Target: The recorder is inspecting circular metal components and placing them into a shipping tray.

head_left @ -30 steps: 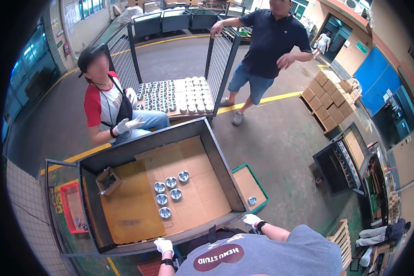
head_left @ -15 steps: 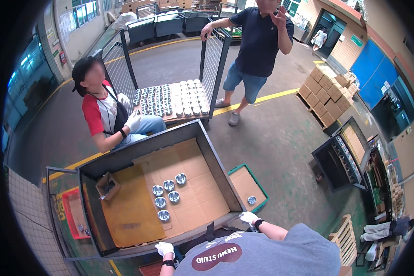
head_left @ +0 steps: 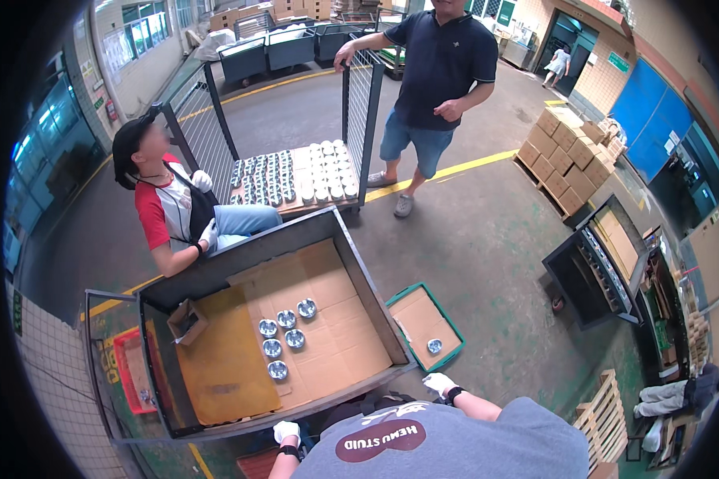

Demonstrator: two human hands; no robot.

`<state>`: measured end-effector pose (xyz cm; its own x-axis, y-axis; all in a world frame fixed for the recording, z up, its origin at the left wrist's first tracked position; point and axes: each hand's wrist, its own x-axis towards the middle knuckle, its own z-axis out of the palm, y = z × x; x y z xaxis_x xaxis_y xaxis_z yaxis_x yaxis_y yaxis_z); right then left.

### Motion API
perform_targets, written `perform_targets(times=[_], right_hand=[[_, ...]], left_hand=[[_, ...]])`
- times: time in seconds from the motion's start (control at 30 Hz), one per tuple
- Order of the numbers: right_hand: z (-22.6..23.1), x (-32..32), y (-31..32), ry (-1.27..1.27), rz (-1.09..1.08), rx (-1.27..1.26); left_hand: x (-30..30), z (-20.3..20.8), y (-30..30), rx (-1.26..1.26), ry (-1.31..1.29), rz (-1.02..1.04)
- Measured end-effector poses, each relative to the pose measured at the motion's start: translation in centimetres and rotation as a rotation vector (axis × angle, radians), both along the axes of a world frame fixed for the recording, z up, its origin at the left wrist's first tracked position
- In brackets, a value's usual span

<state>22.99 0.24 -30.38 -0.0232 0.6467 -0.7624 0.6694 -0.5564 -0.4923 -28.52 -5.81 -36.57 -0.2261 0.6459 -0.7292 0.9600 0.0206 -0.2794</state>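
Observation:
My left hand (head_left: 287,433), in a white glove with a dark wristband, is just outside the near wall of a large dark metal bin (head_left: 367,299). Its fingers are too small to make out clearly. My right hand (head_left: 438,385), gloved likewise, is off the bin's near right corner, with fingers apart and nothing in them. Close by on the floor lies a green-rimmed tray (head_left: 423,315) lined with cardboard, carrying one silvery piston (head_left: 434,346). Inside the bin, several round silvery pistons (head_left: 286,319) stand on cardboard, beside a yellow-brown sheet (head_left: 224,367).
A small open carton (head_left: 188,321) sits in the bin's left corner; a red tray (head_left: 132,371) lies outside. A seated co-worker (head_left: 180,188) and a standing one (head_left: 439,88) flank a cart (head_left: 295,172) with rows of metal parts. Stacked boxes (head_left: 571,156) and a pallet (head_left: 603,419) are rightward.
My right hand has come off the bin's corner toward the green tray. The standing person has lowered a raised hand; the seated person has turned and drawn both hands in.

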Motion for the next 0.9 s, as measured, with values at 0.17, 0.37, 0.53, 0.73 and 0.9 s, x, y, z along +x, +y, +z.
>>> perform_targets(times=[0.17, 0.37, 0.53, 0.73, 0.9], right_hand=[[-1.5, 2.5, -2.7, -0.001, -0.005, 0.106], [-2.9, 6.0, -6.2, 0.011, -0.056, 0.067], [-5.0, 10.2, -10.0, -0.057, 0.044, 0.065], [-7.8, 13.8, -13.4, -0.231, 0.290, 0.159], [-7.3, 12.3, -13.1, -0.207, 0.272, 0.012]], left_hand=[[2.6, -1.4, -1.1, 0.038, -0.028, 0.038], [7.6, 0.5, -2.6, -0.080, -0.030, -0.110], [5.9, -4.3, -12.6, 0.007, -0.065, -0.086], [10.0, -6.3, -10.0, 0.072, -0.093, -0.102], [9.3, -7.2, -10.4, 0.023, -0.030, -0.177]])
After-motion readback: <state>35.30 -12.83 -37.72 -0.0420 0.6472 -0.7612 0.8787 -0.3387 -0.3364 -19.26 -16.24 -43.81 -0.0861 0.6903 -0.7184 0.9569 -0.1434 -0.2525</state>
